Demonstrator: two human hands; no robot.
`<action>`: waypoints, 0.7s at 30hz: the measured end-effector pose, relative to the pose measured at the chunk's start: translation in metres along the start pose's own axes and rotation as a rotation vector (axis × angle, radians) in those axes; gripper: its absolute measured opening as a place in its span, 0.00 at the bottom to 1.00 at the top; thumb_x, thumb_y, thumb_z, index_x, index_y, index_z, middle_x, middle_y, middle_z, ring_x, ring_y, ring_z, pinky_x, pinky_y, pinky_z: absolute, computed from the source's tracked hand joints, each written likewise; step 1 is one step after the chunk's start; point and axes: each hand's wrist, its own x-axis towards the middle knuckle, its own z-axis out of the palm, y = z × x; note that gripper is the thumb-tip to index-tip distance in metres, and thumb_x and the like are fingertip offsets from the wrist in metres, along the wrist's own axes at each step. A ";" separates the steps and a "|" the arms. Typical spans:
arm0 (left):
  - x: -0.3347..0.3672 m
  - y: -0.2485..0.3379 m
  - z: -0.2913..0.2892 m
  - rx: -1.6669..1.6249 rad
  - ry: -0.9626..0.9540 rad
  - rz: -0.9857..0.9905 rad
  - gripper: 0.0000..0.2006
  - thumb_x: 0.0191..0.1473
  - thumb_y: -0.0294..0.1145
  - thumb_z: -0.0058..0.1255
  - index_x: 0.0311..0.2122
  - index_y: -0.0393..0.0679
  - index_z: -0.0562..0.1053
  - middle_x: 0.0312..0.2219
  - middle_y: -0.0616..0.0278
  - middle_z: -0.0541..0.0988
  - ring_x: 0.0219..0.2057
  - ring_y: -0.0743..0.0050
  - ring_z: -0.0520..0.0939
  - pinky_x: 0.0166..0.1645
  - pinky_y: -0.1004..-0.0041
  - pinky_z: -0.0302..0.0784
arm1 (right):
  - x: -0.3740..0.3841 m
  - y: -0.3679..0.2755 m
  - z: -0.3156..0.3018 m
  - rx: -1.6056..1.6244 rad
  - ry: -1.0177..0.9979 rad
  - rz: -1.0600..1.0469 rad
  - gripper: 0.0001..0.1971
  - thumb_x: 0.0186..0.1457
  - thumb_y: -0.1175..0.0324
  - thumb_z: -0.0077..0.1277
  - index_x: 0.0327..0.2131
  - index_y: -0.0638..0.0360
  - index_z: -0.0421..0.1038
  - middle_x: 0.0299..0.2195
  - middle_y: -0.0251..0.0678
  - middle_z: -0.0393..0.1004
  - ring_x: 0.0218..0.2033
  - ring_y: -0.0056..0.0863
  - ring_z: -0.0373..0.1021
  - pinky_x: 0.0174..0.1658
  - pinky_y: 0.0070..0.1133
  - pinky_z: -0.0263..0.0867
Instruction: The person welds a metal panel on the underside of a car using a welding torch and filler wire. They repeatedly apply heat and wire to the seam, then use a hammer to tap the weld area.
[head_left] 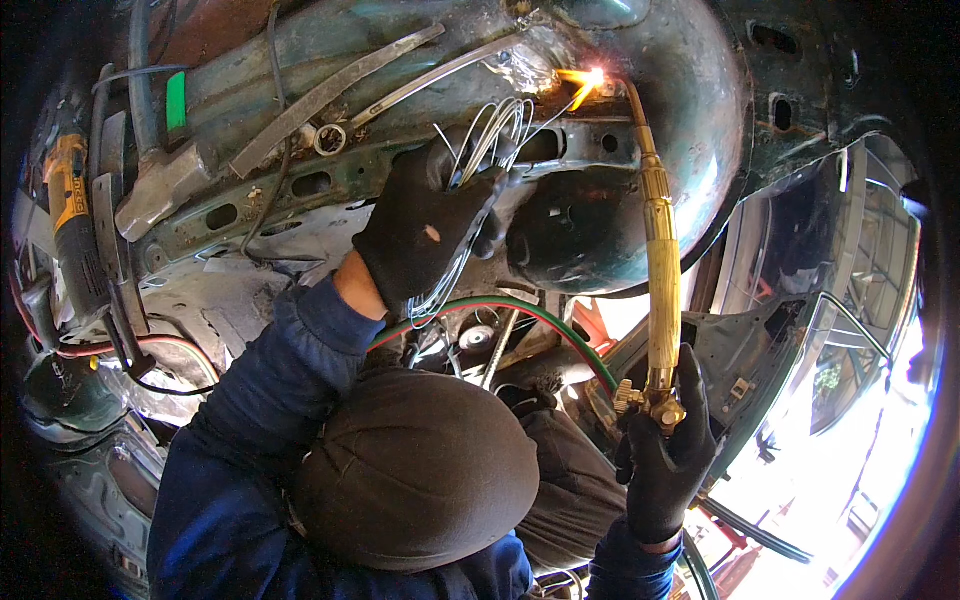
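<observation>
Lowest, the person's gloved right hand curls round the valve end of a brass torch, whose long axis runs up close to twelve o'clock. Between ten and eleven from it, the gloved left hand closes on a looped wire bundle. Beyond, the flame burns between one and two o'clock from the left hand, the nearer one, against greenish metal.
</observation>
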 end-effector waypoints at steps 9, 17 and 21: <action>0.000 0.002 0.002 0.047 -0.013 0.040 0.18 0.74 0.35 0.53 0.63 0.39 0.74 0.32 0.61 0.83 0.25 0.79 0.82 0.31 0.73 0.80 | 0.001 0.006 -0.003 -0.078 0.037 -0.047 0.38 0.57 0.83 0.63 0.72 0.70 0.65 0.65 0.53 0.76 0.63 0.39 0.75 0.64 0.34 0.74; 0.002 -0.003 0.001 0.030 0.007 0.011 0.19 0.73 0.43 0.57 0.57 0.38 0.78 0.29 0.63 0.81 0.26 0.76 0.84 0.32 0.69 0.82 | 0.001 0.003 -0.001 -0.098 0.025 -0.024 0.39 0.55 0.84 0.62 0.72 0.68 0.65 0.65 0.51 0.76 0.63 0.37 0.75 0.64 0.33 0.74; 0.001 -0.003 0.002 0.057 0.017 0.063 0.19 0.73 0.42 0.56 0.58 0.38 0.78 0.31 0.63 0.82 0.27 0.76 0.85 0.33 0.70 0.82 | 0.001 0.005 0.001 -0.073 0.037 -0.087 0.40 0.54 0.85 0.62 0.72 0.67 0.66 0.64 0.51 0.77 0.62 0.37 0.76 0.63 0.33 0.74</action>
